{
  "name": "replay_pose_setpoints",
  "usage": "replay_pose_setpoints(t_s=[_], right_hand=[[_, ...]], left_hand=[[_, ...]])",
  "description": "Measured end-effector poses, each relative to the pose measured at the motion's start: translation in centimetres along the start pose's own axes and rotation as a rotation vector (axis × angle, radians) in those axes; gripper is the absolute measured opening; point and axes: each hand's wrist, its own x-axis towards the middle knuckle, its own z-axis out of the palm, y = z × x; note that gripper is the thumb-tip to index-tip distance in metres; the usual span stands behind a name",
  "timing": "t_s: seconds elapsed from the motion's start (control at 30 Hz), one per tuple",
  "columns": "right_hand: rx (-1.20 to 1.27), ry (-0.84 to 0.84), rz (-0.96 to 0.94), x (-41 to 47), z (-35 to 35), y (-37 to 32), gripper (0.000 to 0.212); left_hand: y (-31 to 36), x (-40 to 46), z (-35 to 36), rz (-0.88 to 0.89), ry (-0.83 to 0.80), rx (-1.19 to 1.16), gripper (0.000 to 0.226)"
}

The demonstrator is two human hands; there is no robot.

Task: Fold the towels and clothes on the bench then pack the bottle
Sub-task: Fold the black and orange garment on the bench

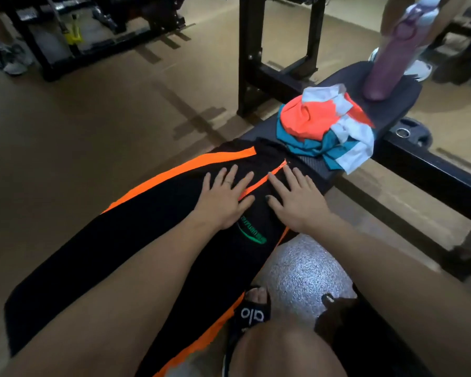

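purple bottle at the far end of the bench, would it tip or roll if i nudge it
Likely tippy: the bottle stands upright, tall and narrow, on the padded bench. Once down, its round body would probably roll off the pad. Its weight can't be judged; the contents don't show.

Both arms reach forward; left grip (223, 198) and right grip (297, 200) lie flat, fingers apparently spread, palms down.

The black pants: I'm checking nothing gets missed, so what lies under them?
Both hands, left and right, press flat on the black pants. Beyond them the bench shows, so it likely carries their far end. Anything beneath the cloth is covered.
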Motion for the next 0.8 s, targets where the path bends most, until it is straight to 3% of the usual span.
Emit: replay_pose_setpoints(t_s=[0.2, 0.33, 0.5, 0.63, 0.73, 0.8], right_hand=[[-0.007, 0.154, -0.059, 3.6, 1.7, 2.3, 0.068], [0.008, 0.15, -0.094, 6.1, 1.5, 3.2, 0.07], [0.013, 0.141, -0.087, 5.8, 1.6, 3.4, 0.071], [0.054, 0.185, -0.019, 3.1, 1.8, 3.2, 0.067], [0.116, 0.289, 0.064, -0.1, 2.1, 3.8, 0.062], [0.232, 0.407, 0.161, -2.5, 2.0, 4.2, 0.06]], left_hand=[[-1.3, 8.5, -0.4, -0.038, 0.031, -0.017, 0.062], [-1.3, 10.0, -0.2, -0.081, 0.078, -0.049, 0.062], [0.0, 7.3, -0.7, -0.12, 0.08, -0.009, 0.07], [3.5, 1.7, 1.0, 0.026, 0.085, -0.004, 0.076], [4.8, -0.1, 2.1, 0.016, 0.037, -0.014, 0.075], [5.1, -0.3, 1.7, 0.007, 0.095, 0.014, 0.077]])
